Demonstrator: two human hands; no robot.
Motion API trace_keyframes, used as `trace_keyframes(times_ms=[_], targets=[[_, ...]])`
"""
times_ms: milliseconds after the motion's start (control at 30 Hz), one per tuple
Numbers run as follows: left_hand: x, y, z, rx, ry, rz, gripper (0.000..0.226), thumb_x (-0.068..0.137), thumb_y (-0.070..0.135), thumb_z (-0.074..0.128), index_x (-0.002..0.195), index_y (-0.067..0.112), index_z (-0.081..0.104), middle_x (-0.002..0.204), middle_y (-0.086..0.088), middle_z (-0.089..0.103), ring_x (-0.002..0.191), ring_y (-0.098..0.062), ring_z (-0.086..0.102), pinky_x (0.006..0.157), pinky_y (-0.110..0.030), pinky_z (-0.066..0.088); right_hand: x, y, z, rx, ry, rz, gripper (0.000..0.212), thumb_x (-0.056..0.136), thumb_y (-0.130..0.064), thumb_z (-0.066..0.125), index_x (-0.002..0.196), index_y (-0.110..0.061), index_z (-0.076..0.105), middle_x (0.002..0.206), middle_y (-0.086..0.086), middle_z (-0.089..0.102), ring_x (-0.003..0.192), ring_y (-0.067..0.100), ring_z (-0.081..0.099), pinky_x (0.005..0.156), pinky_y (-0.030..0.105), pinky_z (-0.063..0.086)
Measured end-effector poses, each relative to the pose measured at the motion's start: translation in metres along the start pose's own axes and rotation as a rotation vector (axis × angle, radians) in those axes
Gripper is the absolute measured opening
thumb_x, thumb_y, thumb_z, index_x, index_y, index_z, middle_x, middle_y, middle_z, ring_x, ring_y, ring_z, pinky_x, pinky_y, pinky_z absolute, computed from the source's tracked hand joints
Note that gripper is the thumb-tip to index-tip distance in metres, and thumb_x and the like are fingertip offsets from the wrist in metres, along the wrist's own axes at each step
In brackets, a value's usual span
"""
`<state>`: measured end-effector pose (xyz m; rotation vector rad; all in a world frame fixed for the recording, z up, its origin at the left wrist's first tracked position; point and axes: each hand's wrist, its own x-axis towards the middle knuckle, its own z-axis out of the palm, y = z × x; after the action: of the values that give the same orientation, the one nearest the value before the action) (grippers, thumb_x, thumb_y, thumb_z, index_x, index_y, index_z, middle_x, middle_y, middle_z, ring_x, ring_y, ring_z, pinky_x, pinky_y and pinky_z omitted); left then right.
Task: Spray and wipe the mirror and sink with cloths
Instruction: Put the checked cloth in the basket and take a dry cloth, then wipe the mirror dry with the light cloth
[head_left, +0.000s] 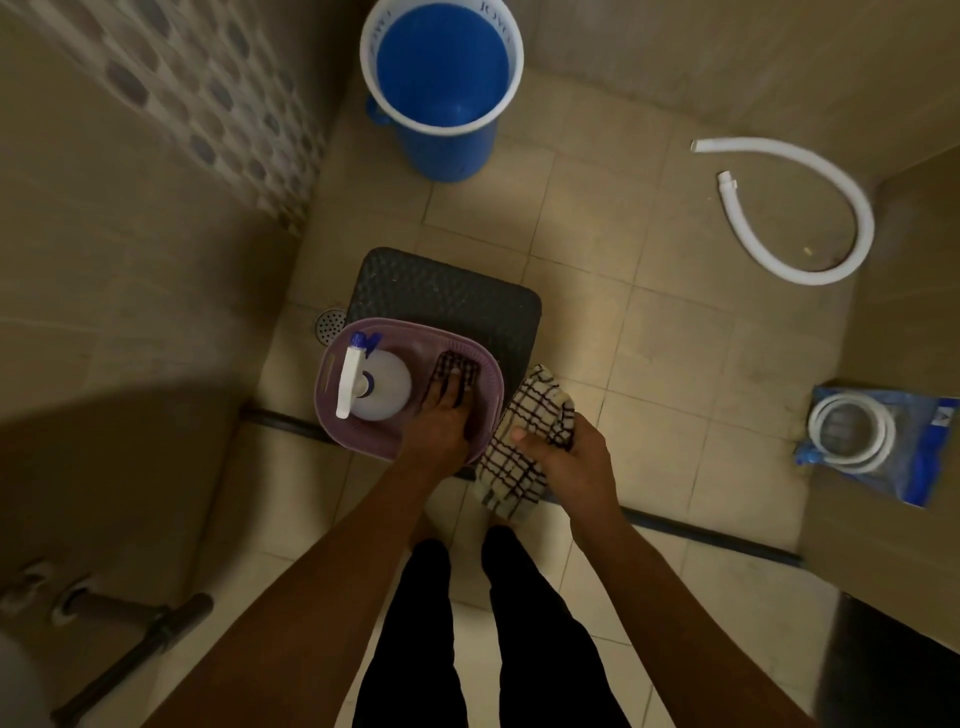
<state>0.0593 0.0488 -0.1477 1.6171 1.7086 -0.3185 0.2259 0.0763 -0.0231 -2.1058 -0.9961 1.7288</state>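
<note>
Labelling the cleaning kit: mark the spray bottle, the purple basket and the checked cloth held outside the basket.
spray bottle (387, 387), head view, on its white body
purple basket (327, 387), head view, on its left rim
checked cloth (524, 441), head view, on the middle fold

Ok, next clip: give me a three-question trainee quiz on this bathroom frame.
1. True or false: the spray bottle lies inside the purple basket.
2. What does the right hand hold? A) a checked cloth B) a white hose C) the bucket
3. Fill in: the basket sits on a dark ____.

Key:
1. True.
2. A, the checked cloth held beside the basket. The left hand reaches into the basket onto a second cloth.
3. Stool.
</note>
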Motion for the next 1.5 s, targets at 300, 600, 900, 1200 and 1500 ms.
trace_keyframes(times_ms=[300,600,900,1200,1500], targets=[[-0.068,0.037,-0.076,-0.865,0.262,-0.207,0.041,0.098,0.007,0.047,0.137,0.013,0.054,0.134,-0.009,0.061,0.12,-0.022,0.057,0.105,-0.037,0.045,-0.03,-0.023,-0.003,-0.021,-0.092,-0.127,0.038,0.078,-0.019,0.081,0.111,-0.027,0.064,0.106,-0.006,0.071,0.095,0.006,0.066,0.081,0.028,0.056],[-0.226,0.074,-0.149,-1.531,0.709,-0.203,0.036,0.099,0.024,0.052,0.132,0.012,0.061,0.122,-0.001,0.069,0.113,-0.009,0.065,0.096,-0.022,0.052,-0.117,-0.088,0.037,-0.287,-0.322,-0.542,0.051,0.085,-0.039,0.075,0.13,-0.022,0.059,0.116,-0.01,0.066,0.105,0.005,0.062,0.084,0.016,0.05],[-0.353,0.028,-0.147,-1.702,1.043,-0.3,0.027,0.092,0.016,0.064,0.119,0.011,0.065,0.108,-0.009,0.074,0.103,-0.024,0.07,0.083,-0.03,0.055,-0.231,-0.1,0.099,-0.514,-0.703,-0.876,0.025,0.082,-0.048,0.066,0.101,-0.032,0.068,0.093,-0.011,0.07,0.088,-0.001,0.064,0.079,0.029,0.056],[-0.513,0.004,-0.085,-2.007,1.303,-0.282,0.03,0.1,0.018,0.049,0.12,0.002,0.064,0.111,-0.022,0.072,0.096,-0.034,0.072,0.074,-0.038,0.06,-0.344,-0.043,0.16,-0.476,-0.972,-0.863,0.023,0.088,-0.029,0.074,0.109,-0.022,0.069,0.095,-0.005,0.074,0.087,0.006,0.07,0.076,0.03,0.059],[-0.675,-0.004,-0.011,-2.096,1.416,-0.246,0.035,0.096,0.028,0.052,0.121,0.009,0.066,0.114,-0.018,0.072,0.104,-0.035,0.07,0.088,-0.052,0.056,-0.476,0.013,0.199,-0.472,-1.104,-0.927,0.013,0.087,-0.013,0.072,0.1,-0.017,0.07,0.097,0.002,0.076,0.093,0.017,0.072,0.086,0.046,0.06]])
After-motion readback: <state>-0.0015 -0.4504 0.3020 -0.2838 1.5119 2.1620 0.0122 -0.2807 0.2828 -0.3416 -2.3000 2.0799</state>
